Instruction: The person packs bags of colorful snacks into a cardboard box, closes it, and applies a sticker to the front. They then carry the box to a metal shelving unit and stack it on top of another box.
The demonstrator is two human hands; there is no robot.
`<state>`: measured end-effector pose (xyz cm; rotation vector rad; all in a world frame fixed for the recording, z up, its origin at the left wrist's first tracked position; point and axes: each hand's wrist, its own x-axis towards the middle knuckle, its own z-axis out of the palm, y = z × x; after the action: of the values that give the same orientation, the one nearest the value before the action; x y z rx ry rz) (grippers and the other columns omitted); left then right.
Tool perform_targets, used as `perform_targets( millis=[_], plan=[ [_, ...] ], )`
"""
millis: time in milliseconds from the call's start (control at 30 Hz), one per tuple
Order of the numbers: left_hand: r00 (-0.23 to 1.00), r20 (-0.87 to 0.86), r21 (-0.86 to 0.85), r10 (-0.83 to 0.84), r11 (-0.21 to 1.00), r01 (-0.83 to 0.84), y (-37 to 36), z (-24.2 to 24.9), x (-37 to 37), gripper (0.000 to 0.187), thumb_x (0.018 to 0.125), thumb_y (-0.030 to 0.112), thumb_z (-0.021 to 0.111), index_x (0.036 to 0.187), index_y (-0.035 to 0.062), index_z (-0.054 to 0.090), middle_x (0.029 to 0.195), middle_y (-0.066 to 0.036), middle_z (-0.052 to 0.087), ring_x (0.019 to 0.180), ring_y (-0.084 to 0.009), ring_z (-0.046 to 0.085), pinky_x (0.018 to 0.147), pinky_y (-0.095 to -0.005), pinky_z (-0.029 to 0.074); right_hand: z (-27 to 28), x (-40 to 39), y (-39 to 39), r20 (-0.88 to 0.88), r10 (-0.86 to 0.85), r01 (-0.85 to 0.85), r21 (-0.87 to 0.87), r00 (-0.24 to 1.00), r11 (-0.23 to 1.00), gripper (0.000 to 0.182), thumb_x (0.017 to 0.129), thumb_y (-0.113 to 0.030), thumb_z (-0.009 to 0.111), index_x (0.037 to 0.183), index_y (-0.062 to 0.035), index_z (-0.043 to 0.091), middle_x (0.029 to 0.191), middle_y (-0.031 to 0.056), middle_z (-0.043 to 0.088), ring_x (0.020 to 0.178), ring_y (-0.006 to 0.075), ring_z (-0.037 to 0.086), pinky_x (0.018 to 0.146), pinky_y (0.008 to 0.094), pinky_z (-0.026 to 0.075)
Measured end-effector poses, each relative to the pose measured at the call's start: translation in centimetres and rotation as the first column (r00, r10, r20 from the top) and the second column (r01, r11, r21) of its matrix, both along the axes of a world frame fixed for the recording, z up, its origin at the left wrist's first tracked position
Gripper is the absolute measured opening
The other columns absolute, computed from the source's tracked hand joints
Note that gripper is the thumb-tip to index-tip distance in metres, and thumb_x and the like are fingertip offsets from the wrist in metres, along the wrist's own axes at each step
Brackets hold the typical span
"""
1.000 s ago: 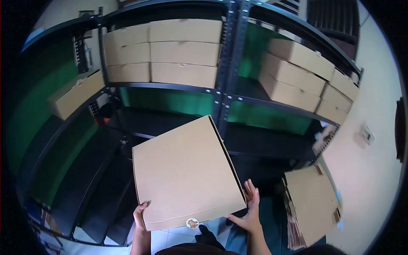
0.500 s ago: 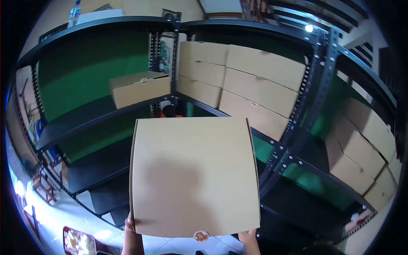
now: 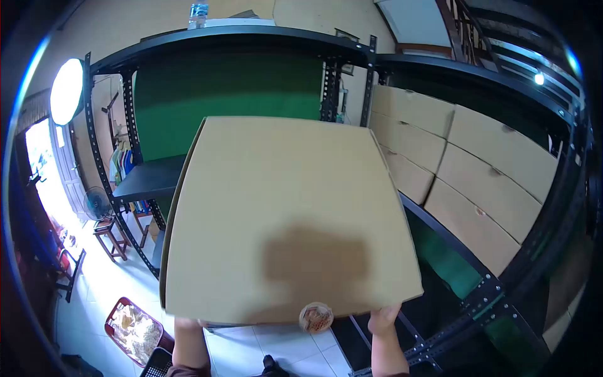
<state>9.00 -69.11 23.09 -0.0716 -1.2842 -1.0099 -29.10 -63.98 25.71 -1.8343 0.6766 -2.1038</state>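
A large flat cardboard box [image 3: 282, 201] fills the middle of the view, with a round sticker [image 3: 316, 318] at its near edge. My left hand [image 3: 190, 323] holds its near left corner from below, and my right hand [image 3: 384, 318] supports the near right side. Most fingers of both hands are hidden under the box. Behind the box stands a black metal shelf [image 3: 151, 179] with a green back panel [image 3: 226, 94].
Stacked cardboard boxes [image 3: 490, 169] fill the right-hand shelf. A bottle [image 3: 198, 15] stands on the top shelf. On the floor at left are a red basket [image 3: 119, 342], a wooden stool [image 3: 112, 242] and a fan [image 3: 97, 202]. A bright lamp [image 3: 67, 92] is at upper left.
The view has turned left, shifting the shelves rightward. The held box is higher and looks larger, now covering the single box seen on the left shelf before. Both hands still hold it.
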Motion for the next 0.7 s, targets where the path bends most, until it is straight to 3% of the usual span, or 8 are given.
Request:
perform_targets(
  millis=[33,100,167,233,433,567,633,700],
  plan=[
    [1.0,0.005,-0.05,0.019,0.999,-0.019,-0.6,0.9,0.1,0.06,0.074,0.036,0.072,0.115,-0.0018,0.05,0.102,-0.012,0.06,0.101,-0.0254,0.058,0.083,-0.0407,0.049,1.6,0.8,-1.6,0.158,0.145,-0.146,-0.009,0.977,0.989,0.068,0.084,-0.028,0.063,0.134,0.0013,0.026,0.12,0.0131,0.05,0.111,0.0239,0.05,0.091,0.0377,0.039],
    [0.976,-0.062,0.359,0.21,0.917,-0.175,-1.3,5.1,-1.8,0.081,0.056,0.037,0.084,0.117,-0.0016,0.047,0.104,-0.01,0.058,0.088,-0.0174,0.058,0.058,-0.0226,0.046,4.7,2.4,-5.0,0.205,0.129,-0.117,-0.067,0.97,0.991,0.075,0.085,-0.028,0.062,0.137,0.0006,0.017,0.125,0.0127,0.046,0.115,0.0224,0.045,0.094,0.0366,0.036],
    [0.976,-0.026,0.333,0.218,0.922,-0.197,-5.0,8.0,-2.9,0.085,0.057,0.036,0.083,0.121,-0.0026,0.043,0.112,-0.011,0.055,0.1,-0.0204,0.055,0.072,-0.029,0.048,6.5,2.8,-8.3,0.26,0.105,-0.078,-0.112,0.96,0.991,0.081,0.085,-0.029,0.061,0.139,-0.0002,0.007,0.129,0.0123,0.041,0.119,0.0209,0.04,0.097,0.0355,0.033],
    [0.992,-0.042,0.319,0.122,0.942,-0.102,-7.8,11.9,-4.4,0.092,0.06,0.033,0.08,0.13,-0.0031,0.033,0.126,-0.015,0.045,0.12,-0.0273,0.041,0.101,-0.0392,0.03,7.8,1.7,-12.1,0.151,0.039,-0.02,-0.127,0.988,0.992,0.074,0.087,-0.03,0.059,0.14,-0.0048,0.014,0.138,0.009,0.031,0.128,0.0207,0.03,0.104,0.0391,0.025],
    [0.993,-0.027,0.215,0.112,0.971,-0.104,-17.1,16.0,-7.2,0.069,0.08,0.039,0.064,0.13,0.002,0.034,0.129,-0.01,0.043,0.12,-0.0229,0.042,0.098,-0.0392,0.036,10.5,2.0,-20.1,0.233,-0.033,0.058,-0.101,0.972,0.993,0.072,0.088,-0.03,0.057,0.139,0.0,0.016,0.135,0.0106,0.034,0.125,0.0198,0.032,0.102,0.0338,0.025],
    [0.978,-0.048,0.264,0.204,0.947,-0.184,-20.8,16.0,-8.7,0.068,0.082,0.042,0.061,0.131,0.0026,0.035,0.131,-0.011,0.042,0.121,-0.0227,0.04,0.099,-0.0386,0.034,10.4,1.2,-25.3,0.248,0.113,-0.106,-0.042,0.962,0.993,0.072,0.088,-0.031,0.057,0.14,-0.0016,0.016,0.132,0.0087,0.036,0.117,0.0165,0.039,0.097,0.03,0.032],
    [0.961,-0.074,0.266,0.267,0.934,-0.239,-22.4,15.7,-9.1,0.068,0.085,0.044,0.056,0.133,0.0031,0.033,0.132,-0.011,0.041,0.123,-0.0236,0.038,0.102,-0.0382,0.03,10.7,1.1,-27.5,0.248,0.166,-0.141,-0.114,0.955,0.983,0.065,0.09,-0.023,0.056,0.14,-0.0089,0.018,0.11,0.0031,0.048,0.099,0.0124,0.049,0.09,0.0298,0.04],
    [0.954,-0.018,0.294,0.299,0.913,-0.281,-23.6,16.3,-9.3,0.067,0.086,0.045,0.053,0.134,0.0031,0.032,0.133,-0.011,0.04,0.125,-0.0243,0.036,0.103,-0.0381,0.028,10.9,0.4,-29.8,0.27,0.147,-0.123,-0.104,0.952,0.987,0.066,0.089,-0.025,0.057,0.139,-0.005,0.019,0.118,0.0048,0.045,0.102,0.0125,0.047,0.091,0.0287,0.038]
  ],
)
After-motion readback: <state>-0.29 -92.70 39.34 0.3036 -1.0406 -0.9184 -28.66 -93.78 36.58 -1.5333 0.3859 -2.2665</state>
